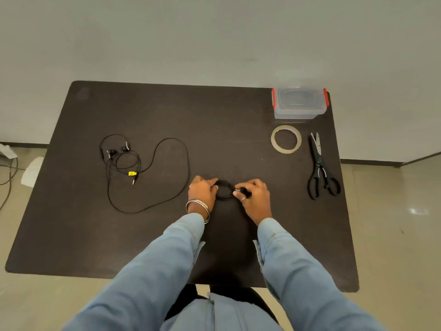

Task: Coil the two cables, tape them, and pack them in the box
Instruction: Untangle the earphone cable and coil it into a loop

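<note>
A black cable [223, 190] is wound into a small coil at the middle of the dark table [83, 235]. My left hand [202, 194] grips the coil's left side and my right hand [253, 196] pinches its right side, at the plug end. Black earphones [143, 168] with a yellow tag lie loose and spread out on the left of the table. A roll of clear tape [286, 139] lies flat at the right. Behind it stands the clear plastic box [298, 102] with red clips, its lid on.
Black scissors [321, 168] lie to the right of the tape, blades pointing away from me. The table's back edge runs close to a pale wall. Cables and papers lie on the floor at the far left.
</note>
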Motion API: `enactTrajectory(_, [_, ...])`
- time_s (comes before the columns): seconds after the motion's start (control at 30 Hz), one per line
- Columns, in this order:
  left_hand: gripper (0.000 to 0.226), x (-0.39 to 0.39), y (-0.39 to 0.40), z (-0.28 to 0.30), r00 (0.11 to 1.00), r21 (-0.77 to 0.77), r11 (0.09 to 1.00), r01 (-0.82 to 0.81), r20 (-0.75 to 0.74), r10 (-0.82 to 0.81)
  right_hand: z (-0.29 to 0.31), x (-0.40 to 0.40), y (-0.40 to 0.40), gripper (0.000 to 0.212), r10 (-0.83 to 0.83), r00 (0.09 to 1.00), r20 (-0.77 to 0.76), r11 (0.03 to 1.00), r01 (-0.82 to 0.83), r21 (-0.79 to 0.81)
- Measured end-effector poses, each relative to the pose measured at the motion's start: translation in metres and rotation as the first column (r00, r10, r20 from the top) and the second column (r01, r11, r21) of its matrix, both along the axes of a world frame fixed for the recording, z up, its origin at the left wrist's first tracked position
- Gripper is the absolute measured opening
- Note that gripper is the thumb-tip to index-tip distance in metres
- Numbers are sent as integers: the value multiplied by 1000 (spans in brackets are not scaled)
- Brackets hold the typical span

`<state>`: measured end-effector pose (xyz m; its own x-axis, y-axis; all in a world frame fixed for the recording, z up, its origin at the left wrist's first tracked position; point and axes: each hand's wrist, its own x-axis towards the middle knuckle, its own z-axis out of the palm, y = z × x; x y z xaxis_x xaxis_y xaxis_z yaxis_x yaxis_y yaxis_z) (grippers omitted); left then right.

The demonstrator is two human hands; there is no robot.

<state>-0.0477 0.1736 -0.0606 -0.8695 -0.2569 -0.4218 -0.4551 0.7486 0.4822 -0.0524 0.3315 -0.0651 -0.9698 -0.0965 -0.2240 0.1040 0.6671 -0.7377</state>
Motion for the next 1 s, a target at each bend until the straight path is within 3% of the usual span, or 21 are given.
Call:
enactTrajectory(0.1, [42,-4,1,0,998,-104,995,-6,55,12,-10,-3,9,33,168,983,-72,979,-158,130])
enactTrajectory(0.27, [39,-2,1,3,989,-33,990,-140,41,142,-7,-1,11,47,323,946,-17,901,-302,312])
enactTrajectory(0.47, [37,-1,-7,1,979,75,976,-204,0,205,8,-4,4,72,217,971,102,953,-233,195])
enactTrajectory(0.77, [41,4,-17,4,986,120,980,-157,-28,161,14,-8,-6,64,21,999,-32,997,-19,78])
enactTrajectory(0.9, [36,-1,-22,4,998,112,992,-60,-16,62,12,-10,-9,38,-1,999,-41,1000,1,-18])
enactTrajectory(1.0, [28,-8,-23,2,999,48,998,32,-13,-31,11,-12,-12,23,51,998,35,998,-52,17])
